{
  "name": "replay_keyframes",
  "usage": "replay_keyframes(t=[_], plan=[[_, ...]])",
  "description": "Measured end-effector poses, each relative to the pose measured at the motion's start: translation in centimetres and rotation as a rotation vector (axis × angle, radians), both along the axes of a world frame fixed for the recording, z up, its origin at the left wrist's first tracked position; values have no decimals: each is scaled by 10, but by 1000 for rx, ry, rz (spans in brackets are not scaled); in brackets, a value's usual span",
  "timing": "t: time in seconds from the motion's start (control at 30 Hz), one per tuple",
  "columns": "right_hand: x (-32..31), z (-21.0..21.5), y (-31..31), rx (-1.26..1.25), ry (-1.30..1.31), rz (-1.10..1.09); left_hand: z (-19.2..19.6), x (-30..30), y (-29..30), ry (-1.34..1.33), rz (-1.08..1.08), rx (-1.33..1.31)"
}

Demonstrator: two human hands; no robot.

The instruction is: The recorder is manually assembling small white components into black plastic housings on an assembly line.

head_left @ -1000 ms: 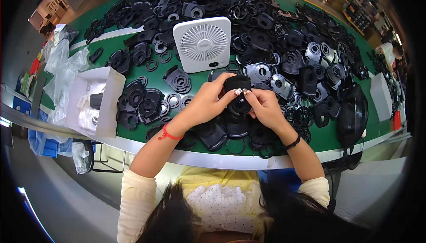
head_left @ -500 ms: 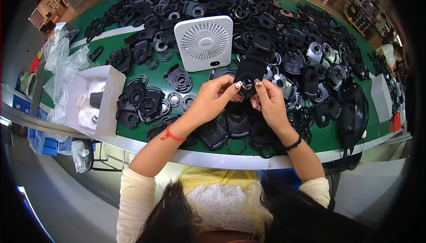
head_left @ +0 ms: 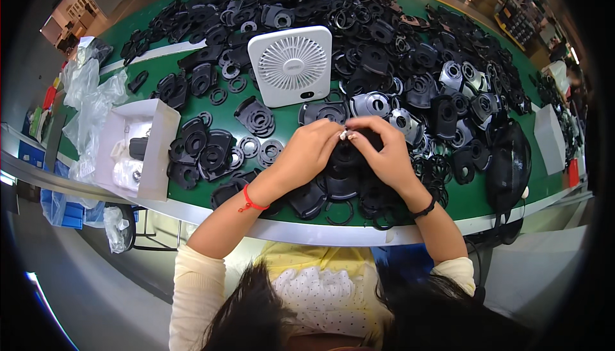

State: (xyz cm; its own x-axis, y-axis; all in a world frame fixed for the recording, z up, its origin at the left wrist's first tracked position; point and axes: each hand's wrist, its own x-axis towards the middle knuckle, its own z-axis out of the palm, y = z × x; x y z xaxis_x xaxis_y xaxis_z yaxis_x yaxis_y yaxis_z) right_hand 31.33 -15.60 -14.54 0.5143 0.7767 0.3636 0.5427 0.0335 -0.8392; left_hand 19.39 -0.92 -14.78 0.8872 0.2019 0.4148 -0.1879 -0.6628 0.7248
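Observation:
In front of the white fan, my left hand (head_left: 312,151) and my right hand (head_left: 389,158) meet with fingertips together. Both are closed on a black plastic part (head_left: 368,137), mostly hidden beneath the fingers. My thumbs press close to each other at its near side. Under and around my hands lie similar black plastic parts with round openings, among them a curved black plate (head_left: 306,198) near the table edge. A thin black ring (head_left: 339,212) rests beside that plate.
A white square fan (head_left: 291,66) stands behind my hands. To the left is a white box (head_left: 160,149) with bagged items. Heaps of black parts (head_left: 333,5) cover the green table (head_left: 221,115). A black bag (head_left: 509,165) lies at the right, beside a white box (head_left: 549,141).
My fingertips have drawn together, and the right fingers have come over the top. The black part, which stood up in view before, is now tipped down and mostly covered by my hands.

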Motion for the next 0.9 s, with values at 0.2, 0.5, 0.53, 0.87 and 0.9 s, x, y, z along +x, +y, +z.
replay_keyframes(t=[0.2, 0.5, 0.53, 0.87, 0.9], plan=[[19, 15, -7, -290, 194, 201, -2, 1, 9, 15, -31, 15], [67, 25, -27, 24, 636, -190, 4, 2, 18, 49, 186, -156], [77, 18, -25, 304, 722, -129, 4, 2, 20, 35, 218, -148], [30, 4, -6, -106, -350, -28, 4, -10, 28, 113, 228, 194], [23, 6, -6, -146, -504, 30, 6, -10, 28, 127, 220, 253]])
